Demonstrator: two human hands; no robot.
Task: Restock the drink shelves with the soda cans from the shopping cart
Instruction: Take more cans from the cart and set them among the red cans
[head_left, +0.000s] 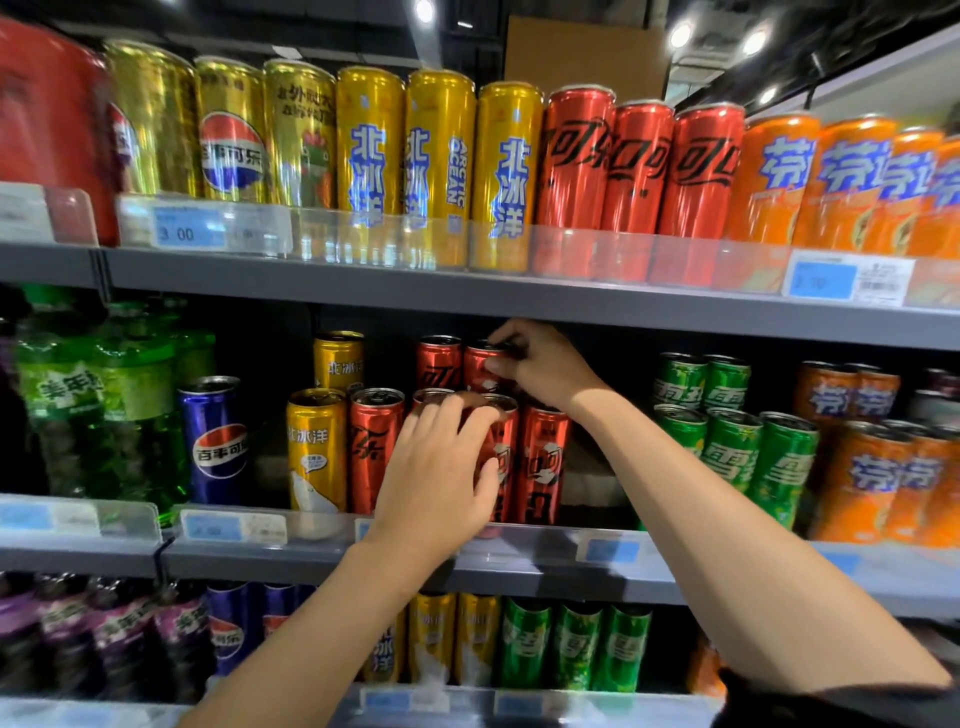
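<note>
Mid-frame, middle shelf (519, 558): left hand (436, 473) wraps fingers round a front red can (501, 457); right hand (540, 364) pinches the rim of a rear red can (480, 366).

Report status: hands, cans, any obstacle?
Left hand grips front red can. Right hand pinches rear red can on middle shelf. Nothing blocking.

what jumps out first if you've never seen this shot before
Two bare arms reach into the middle shelf: the left hand wraps a front-row red can, while the right hand pinches the top of a red can in the back row. Above them, the top shelf shows a bright band of gold, yellow, red and orange cans.
</note>
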